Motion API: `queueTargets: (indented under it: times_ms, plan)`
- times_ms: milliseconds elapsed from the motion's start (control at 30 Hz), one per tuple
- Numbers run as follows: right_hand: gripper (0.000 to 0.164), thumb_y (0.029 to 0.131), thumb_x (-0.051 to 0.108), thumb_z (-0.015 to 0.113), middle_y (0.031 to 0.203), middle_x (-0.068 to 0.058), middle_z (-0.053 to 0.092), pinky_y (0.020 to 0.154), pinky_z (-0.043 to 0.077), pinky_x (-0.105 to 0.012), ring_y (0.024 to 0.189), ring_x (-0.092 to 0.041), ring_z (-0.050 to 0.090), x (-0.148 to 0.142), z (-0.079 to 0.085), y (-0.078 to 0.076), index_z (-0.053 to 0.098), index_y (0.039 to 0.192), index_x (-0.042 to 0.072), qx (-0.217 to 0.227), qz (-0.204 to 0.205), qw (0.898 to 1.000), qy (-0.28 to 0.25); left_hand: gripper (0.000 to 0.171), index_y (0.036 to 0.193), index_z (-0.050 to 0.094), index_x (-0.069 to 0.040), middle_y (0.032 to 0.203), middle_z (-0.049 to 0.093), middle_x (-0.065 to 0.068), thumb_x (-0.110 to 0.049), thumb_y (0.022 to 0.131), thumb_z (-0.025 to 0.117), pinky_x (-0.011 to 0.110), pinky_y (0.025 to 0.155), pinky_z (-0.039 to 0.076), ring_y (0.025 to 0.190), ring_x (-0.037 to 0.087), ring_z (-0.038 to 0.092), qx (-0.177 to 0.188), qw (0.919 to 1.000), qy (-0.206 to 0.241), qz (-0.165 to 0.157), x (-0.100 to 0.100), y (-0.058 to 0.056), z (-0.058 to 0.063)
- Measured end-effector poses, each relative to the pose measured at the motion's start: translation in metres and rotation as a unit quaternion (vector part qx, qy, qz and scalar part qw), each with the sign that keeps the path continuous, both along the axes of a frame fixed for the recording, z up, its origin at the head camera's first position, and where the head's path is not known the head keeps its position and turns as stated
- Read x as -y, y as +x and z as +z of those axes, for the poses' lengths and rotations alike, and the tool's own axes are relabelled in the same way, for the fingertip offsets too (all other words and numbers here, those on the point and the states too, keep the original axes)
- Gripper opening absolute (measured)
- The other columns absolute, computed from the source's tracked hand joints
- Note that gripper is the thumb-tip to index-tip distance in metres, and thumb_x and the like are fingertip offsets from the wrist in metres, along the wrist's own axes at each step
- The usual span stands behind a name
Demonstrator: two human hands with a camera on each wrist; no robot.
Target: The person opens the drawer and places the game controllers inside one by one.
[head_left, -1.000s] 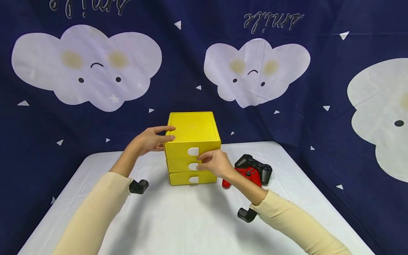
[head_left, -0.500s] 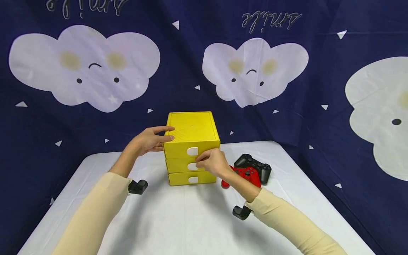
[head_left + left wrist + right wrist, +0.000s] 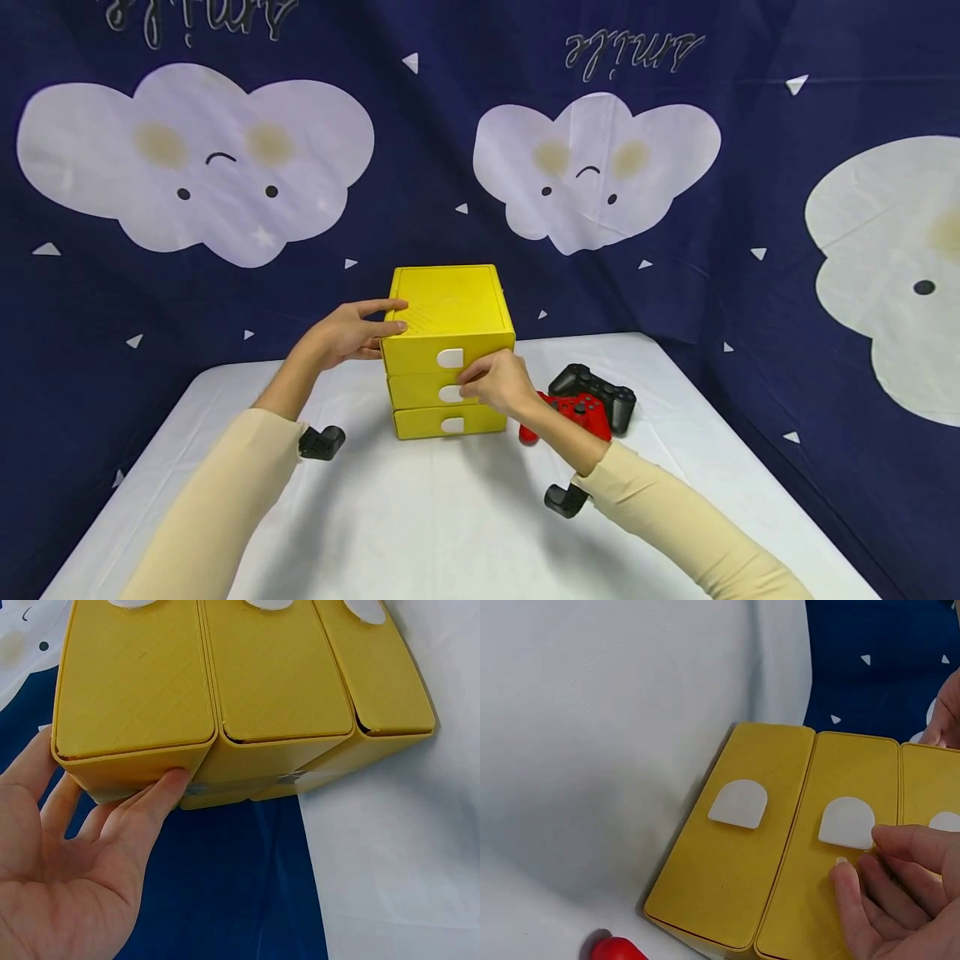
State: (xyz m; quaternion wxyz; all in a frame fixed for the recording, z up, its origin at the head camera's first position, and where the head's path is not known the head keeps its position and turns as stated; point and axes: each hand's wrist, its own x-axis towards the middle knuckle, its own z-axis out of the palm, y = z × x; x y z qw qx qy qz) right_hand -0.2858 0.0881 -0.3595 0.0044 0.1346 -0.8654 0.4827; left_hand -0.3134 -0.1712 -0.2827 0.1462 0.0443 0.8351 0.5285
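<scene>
A yellow box with three stacked drawers [image 3: 450, 300] stands on the table, its drawers pushed in. White rounded tabs mark the drawer fronts. My left hand [image 3: 348, 335] rests on the box's upper left edge; two digits lie on the top and the others reach along the side. In the left wrist view these fingers [image 3: 154, 799] press flat on the side wall. At the middle drawer's white tab [image 3: 847, 823], my right hand [image 3: 501, 383] has its fingertips right at the tab's edge, the thumb and a finger apart, not wrapped round it.
A black game controller [image 3: 600, 392] and a red game controller [image 3: 588, 412] lie just right of the box, close to my right forearm. The table has a white cloth [image 3: 420, 517]. A dark blue curtain with clouds [image 3: 420, 167] hangs behind.
My right thumb and finger have drawn closer together beside the middle tab, and the forearm has shifted slightly left. The left hand and the drawers stay in place.
</scene>
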Motion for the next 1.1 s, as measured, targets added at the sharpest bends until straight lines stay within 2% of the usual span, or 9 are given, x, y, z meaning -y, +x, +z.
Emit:
queueTargets:
  times_ms: [300,667,867,1000,1100]
  plan:
    - [0.010,0.080,0.005,0.084,0.084,-0.004,0.079,0.062,0.062,-0.029,0.066,-0.014,0.072,0.001,-0.002,-0.001,0.082,0.090,0.004,0.008,0.015,1.000,0.015,0.063,0.156,0.042,-0.025,0.161,0.039,0.015,-0.030,0.099,0.068,0.049,0.109,0.050,0.131,0.036,0.058,-0.001,1.0000,0.009,-0.003,0.001,0.000,-0.001]
    - [0.004,0.081,0.005,0.083,0.082,-0.004,0.079,0.059,0.062,-0.029,0.062,-0.016,0.072,0.001,-0.002,-0.002,0.082,0.085,0.006,-0.007,0.019,0.999,0.033,0.063,0.156,0.042,-0.025,0.160,0.041,0.014,-0.030,0.099,0.069,0.048,0.108,0.051,0.130,0.035,0.059,0.004,0.9999,0.013,-0.004,0.001,-0.001,-0.001]
    - [0.004,0.083,0.003,0.082,0.077,-0.007,0.078,0.061,0.063,-0.034,0.069,-0.027,0.075,0.000,-0.003,-0.001,0.081,0.086,0.001,0.007,0.040,0.999,0.020,0.063,0.156,0.042,-0.025,0.160,0.040,0.014,-0.029,0.099,0.069,0.048,0.108,0.051,0.131,0.036,0.058,0.005,0.9999,0.010,0.002,0.002,-0.002,-0.002]
    - [0.007,0.082,0.002,0.082,0.072,-0.008,0.075,0.058,0.063,-0.032,0.066,-0.028,0.073,-0.002,-0.002,0.004,0.079,0.085,-0.003,0.025,0.052,0.998,0.006,0.063,0.156,0.041,-0.025,0.161,0.039,0.014,-0.030,0.099,0.068,0.048,0.108,0.050,0.132,0.036,0.058,0.005,1.0000,0.008,0.001,0.002,-0.001,-0.002]
    - [0.006,0.082,0.000,0.081,0.074,-0.014,0.075,0.056,0.062,-0.031,0.066,-0.032,0.073,-0.003,-0.001,0.009,0.079,0.085,-0.004,0.031,0.059,0.998,0.001,0.063,0.157,0.041,-0.025,0.162,0.038,0.014,-0.029,0.100,0.068,0.048,0.108,0.050,0.133,0.036,0.057,0.006,1.0000,0.008,-0.002,0.002,0.000,0.000]
